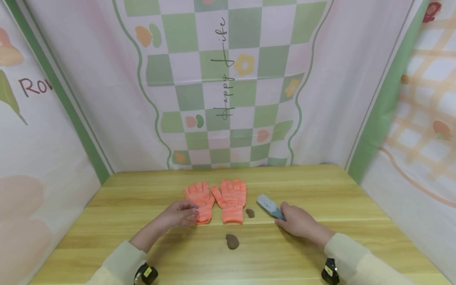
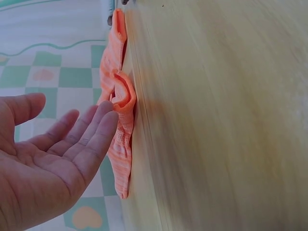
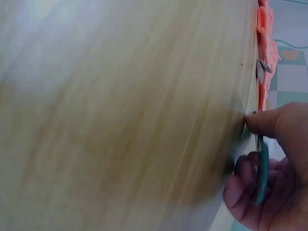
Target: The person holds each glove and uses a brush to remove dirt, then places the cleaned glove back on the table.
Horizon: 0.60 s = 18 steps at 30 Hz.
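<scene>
My right hand (image 1: 297, 220) grips a flat tool (image 1: 269, 206) with a speckled grey head and a teal-blue handle; its exact kind is unclear. In the right wrist view the teal handle (image 3: 263, 171) lies between thumb and fingers. A pair of orange knitted gloves lies flat, fingers pointing away: a left glove (image 1: 200, 200) and a right glove (image 1: 232, 202). Over the left glove's near edge is my left hand (image 1: 178, 214), fingers loosely extended and holding nothing. In the left wrist view its fingertips (image 2: 109, 118) overlap the glove's cuff; whether they touch, I cannot tell.
Two brown lumps sit on the wooden table (image 1: 142, 253): a small one (image 1: 250, 213) right of the gloves and a larger one (image 1: 232, 241) nearer me. A patterned curtain (image 1: 228, 91) stands behind the table, with more printed cloth (image 1: 409, 150) at the sides.
</scene>
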Each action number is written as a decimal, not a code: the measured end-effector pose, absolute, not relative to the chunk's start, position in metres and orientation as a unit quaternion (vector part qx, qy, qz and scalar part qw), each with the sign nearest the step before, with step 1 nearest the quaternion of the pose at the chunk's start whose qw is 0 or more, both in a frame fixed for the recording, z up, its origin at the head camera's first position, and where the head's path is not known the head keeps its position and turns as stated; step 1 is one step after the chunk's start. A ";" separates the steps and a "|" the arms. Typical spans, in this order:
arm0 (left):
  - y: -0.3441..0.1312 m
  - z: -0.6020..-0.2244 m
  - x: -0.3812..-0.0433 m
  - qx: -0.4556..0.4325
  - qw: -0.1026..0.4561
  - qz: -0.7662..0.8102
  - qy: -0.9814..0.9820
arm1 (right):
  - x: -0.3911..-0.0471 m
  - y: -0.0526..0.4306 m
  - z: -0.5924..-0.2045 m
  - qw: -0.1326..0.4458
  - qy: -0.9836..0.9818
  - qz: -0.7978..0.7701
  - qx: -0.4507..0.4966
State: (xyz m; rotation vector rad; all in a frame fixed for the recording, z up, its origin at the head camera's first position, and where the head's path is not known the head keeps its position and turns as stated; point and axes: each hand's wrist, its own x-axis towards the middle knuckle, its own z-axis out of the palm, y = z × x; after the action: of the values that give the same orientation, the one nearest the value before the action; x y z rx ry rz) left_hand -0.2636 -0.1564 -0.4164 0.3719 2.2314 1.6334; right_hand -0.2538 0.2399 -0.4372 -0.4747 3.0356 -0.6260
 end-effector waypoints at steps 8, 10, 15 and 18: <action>-0.159 -0.414 -0.261 0.131 0.173 0.575 0.789 | -0.248 0.236 -0.433 -0.001 0.979 -0.153 -0.135; -0.160 -0.415 -0.261 0.137 0.173 0.576 0.787 | -0.248 0.236 -0.432 0.000 0.980 -0.149 -0.133; -0.162 -0.415 -0.259 0.143 0.173 0.574 0.787 | -0.246 0.236 -0.431 -0.005 0.978 -0.152 -0.142; -0.163 -0.414 -0.258 0.143 0.173 0.575 0.787 | -0.246 0.236 -0.431 -0.007 0.977 -0.155 -0.148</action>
State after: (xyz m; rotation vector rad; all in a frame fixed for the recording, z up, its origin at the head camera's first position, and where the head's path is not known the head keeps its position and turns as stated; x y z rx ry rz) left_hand -0.2581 -0.1632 -0.4142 0.4068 2.2326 1.6301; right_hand -0.2464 0.2359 -0.4313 -0.4676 3.0826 -0.4895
